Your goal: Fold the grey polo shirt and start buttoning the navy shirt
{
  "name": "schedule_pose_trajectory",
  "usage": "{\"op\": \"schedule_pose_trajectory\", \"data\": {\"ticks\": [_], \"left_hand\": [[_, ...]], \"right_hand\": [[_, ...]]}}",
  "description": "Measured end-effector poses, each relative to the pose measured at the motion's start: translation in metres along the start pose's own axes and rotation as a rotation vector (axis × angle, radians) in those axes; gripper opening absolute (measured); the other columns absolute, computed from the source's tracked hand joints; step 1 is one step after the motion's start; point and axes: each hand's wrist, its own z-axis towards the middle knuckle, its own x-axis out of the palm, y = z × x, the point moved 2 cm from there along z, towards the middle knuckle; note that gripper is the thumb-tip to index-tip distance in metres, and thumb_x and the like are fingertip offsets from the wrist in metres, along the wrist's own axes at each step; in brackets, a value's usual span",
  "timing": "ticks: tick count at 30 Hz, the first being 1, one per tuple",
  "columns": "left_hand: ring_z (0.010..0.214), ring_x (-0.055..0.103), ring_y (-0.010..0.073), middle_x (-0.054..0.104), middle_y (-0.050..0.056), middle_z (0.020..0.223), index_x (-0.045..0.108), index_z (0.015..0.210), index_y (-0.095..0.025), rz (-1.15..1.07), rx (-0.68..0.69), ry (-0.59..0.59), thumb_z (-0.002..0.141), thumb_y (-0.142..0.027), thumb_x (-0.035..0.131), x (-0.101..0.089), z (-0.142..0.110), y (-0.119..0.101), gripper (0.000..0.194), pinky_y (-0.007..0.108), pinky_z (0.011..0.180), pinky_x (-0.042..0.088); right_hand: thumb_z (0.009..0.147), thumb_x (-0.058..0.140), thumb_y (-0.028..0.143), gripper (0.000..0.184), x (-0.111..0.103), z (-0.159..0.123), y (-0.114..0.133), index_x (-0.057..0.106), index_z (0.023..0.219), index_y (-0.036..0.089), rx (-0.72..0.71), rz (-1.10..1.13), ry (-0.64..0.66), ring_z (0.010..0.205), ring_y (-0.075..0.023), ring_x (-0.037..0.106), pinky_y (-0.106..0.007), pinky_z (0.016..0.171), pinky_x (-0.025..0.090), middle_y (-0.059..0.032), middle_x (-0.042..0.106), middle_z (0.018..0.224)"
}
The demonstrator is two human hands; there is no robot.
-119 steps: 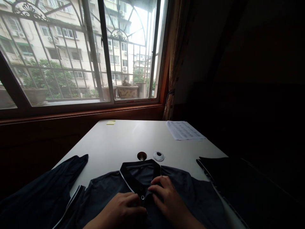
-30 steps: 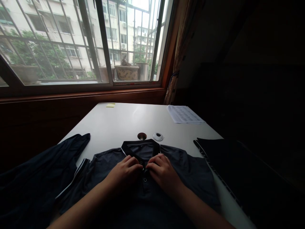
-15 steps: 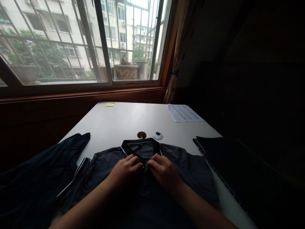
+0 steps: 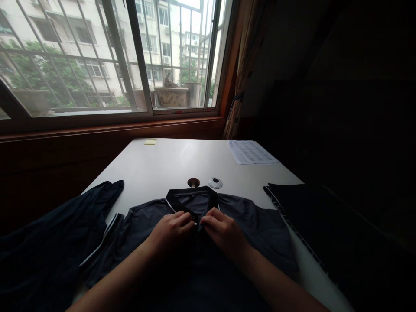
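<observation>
A dark grey polo shirt [image 4: 256,225] with a black, white-edged collar [image 4: 191,197] lies flat on the white table [image 4: 172,162], collar away from me. My left hand [image 4: 170,232] and my right hand [image 4: 222,232] sit together on the button placket just below the collar. Both have their fingers curled and pinch the two edges of the placket by a small pale button [image 4: 194,223]. My bare forearms reach in from the bottom edge.
A dark garment [image 4: 48,242] is heaped at the table's left. Another dark, white-trimmed cloth [image 4: 308,212] lies at the right. Beyond the collar are a cable hole [image 4: 193,182] and its round cap [image 4: 215,183]. Farther back lie a printed sheet [image 4: 251,152] and a yellow note [image 4: 150,141] under the barred window.
Over four seconds my hands have moved up the placket from the lower buttons to just under the collar. In the last second they have barely shifted, staying pinched on the placket.
</observation>
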Motion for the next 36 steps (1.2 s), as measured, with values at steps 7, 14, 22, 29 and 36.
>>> {"op": "schedule_pose_trajectory", "data": {"ticks": [7, 14, 22, 29, 36], "left_hand": [[0.072, 0.055, 0.0159, 0.060, 0.003, 0.085, 0.063, 0.099, -0.017, -0.028, 0.035, -0.073, 0.102, -0.023, 0.046, -0.0064, -0.0005, -0.0025, 0.018, 0.028, 0.061, 0.046], [0.068, 0.053, 0.0150, 0.059, 0.003, 0.082, 0.064, 0.103, -0.016, 0.005, 0.086, -0.110, 0.102, -0.021, 0.046, -0.0076, -0.0010, -0.0063, 0.018, 0.027, 0.057, 0.043], [0.066, 0.050, 0.0137, 0.058, 0.002, 0.079, 0.063, 0.099, -0.016, -0.012, 0.116, -0.101, 0.103, -0.022, 0.044, -0.0045, -0.0037, -0.0066, 0.021, 0.027, 0.055, 0.042], [0.067, 0.052, 0.0134, 0.058, 0.003, 0.079, 0.063, 0.102, -0.016, 0.017, 0.123, -0.160, 0.104, -0.023, 0.042, -0.0072, -0.0030, -0.0072, 0.022, 0.026, 0.056, 0.044], [0.066, 0.050, 0.0141, 0.059, 0.003, 0.081, 0.063, 0.101, -0.015, 0.012, 0.129, -0.130, 0.103, -0.022, 0.044, -0.0060, -0.0025, -0.0070, 0.020, 0.028, 0.055, 0.041]], "right_hand": [[0.096, 0.053, 0.015, 0.018, -0.0015, -0.0008, -0.0013, 0.069, 0.100, 0.022, -0.015, 0.026, -0.018, 0.078, -0.0149, 0.063, -0.026, 0.074, 0.053, -0.0046, 0.062, 0.092], [0.098, 0.051, 0.017, 0.019, -0.0023, -0.0017, -0.0011, 0.069, 0.102, 0.022, -0.025, 0.065, -0.024, 0.079, -0.0149, 0.063, -0.025, 0.074, 0.053, -0.0047, 0.062, 0.092], [0.099, 0.051, 0.019, 0.020, -0.0018, -0.0014, -0.0016, 0.069, 0.105, 0.023, -0.034, 0.152, -0.035, 0.084, -0.0158, 0.064, -0.027, 0.077, 0.054, -0.0054, 0.062, 0.095], [0.100, 0.050, 0.021, 0.020, -0.0018, -0.0010, -0.0020, 0.070, 0.103, 0.023, -0.017, 0.173, -0.008, 0.084, -0.0151, 0.064, -0.026, 0.077, 0.055, -0.0046, 0.062, 0.095], [0.099, 0.053, 0.020, 0.017, -0.0028, -0.0003, -0.0013, 0.069, 0.103, 0.023, 0.001, 0.239, -0.024, 0.084, -0.0150, 0.064, -0.026, 0.078, 0.055, -0.0040, 0.061, 0.095]]}}
